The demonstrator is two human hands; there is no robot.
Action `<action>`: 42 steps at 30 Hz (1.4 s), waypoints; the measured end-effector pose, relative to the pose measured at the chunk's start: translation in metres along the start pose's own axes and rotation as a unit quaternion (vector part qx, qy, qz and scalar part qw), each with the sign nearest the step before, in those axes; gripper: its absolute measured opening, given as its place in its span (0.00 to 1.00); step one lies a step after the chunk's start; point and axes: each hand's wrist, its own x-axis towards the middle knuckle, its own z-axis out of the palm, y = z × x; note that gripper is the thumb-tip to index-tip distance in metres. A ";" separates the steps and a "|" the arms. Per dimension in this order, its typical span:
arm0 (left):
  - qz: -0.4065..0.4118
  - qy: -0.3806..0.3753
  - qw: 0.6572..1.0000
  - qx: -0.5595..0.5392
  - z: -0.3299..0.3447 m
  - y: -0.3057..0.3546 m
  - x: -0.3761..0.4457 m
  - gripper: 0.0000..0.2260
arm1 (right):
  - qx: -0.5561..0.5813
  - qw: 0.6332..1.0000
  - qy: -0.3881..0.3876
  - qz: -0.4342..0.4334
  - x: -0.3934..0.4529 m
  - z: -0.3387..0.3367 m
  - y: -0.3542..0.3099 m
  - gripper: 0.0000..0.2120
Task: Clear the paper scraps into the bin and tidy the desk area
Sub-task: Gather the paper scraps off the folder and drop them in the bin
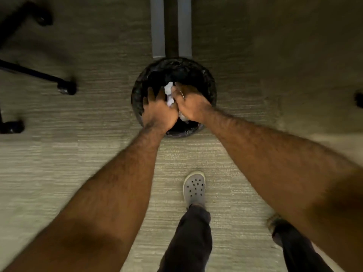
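— Ribbed beige carpet (59,158) fills the room's floor, with a round black-lined bin (208,83) standing on it just below two grey desk legs (157,28). What are the hands doing?

— Both reach down over the bin's mouth. White crumpled paper scraps (169,93) show between them, pressed from either side above the dark liner. A second bit of white (183,118) peeks out under the right palm, inside the rim.

— How are the fingers set?

— The left hand (159,112) has its fingers spread and only loosely curled, its inner edge against the paper. The right hand (190,103) curls more tightly round the wad, and a ring (182,94) shows on one finger. Motion blur softens the rest, so the exact hold is hard to read.

— And around them?

— Black chair-base arms with casters (66,88) lie to the left, well apart from the bin. Near the bottom, a grey perforated clog (194,187) and dark trouser legs (192,238) stand on the carpet, the clog pointing toward the bin.
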 end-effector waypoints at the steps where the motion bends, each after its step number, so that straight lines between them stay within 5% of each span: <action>1: 0.006 -0.005 1.000 0.018 0.002 -0.004 -0.004 0.29 | -0.011 1.000 -0.007 0.000 -0.002 0.002 0.001 0.25; 12: 0.049 -0.010 0.999 0.023 -0.033 0.019 -0.069 0.26 | -0.010 0.999 0.042 0.028 -0.073 -0.029 -0.016 0.29; 23: 0.203 -0.004 0.979 0.026 -0.101 0.149 -0.195 0.12 | 0.056 0.981 0.180 0.049 -0.237 -0.143 -0.010 0.24; 32: 0.372 -0.039 0.927 -0.007 -0.132 0.321 -0.286 0.08 | 0.083 0.920 0.362 0.126 -0.386 -0.272 0.021 0.23; 42: 0.535 -0.115 0.836 0.034 -0.087 0.481 -0.386 0.13 | 0.120 0.822 0.507 0.230 -0.531 -0.345 0.116 0.24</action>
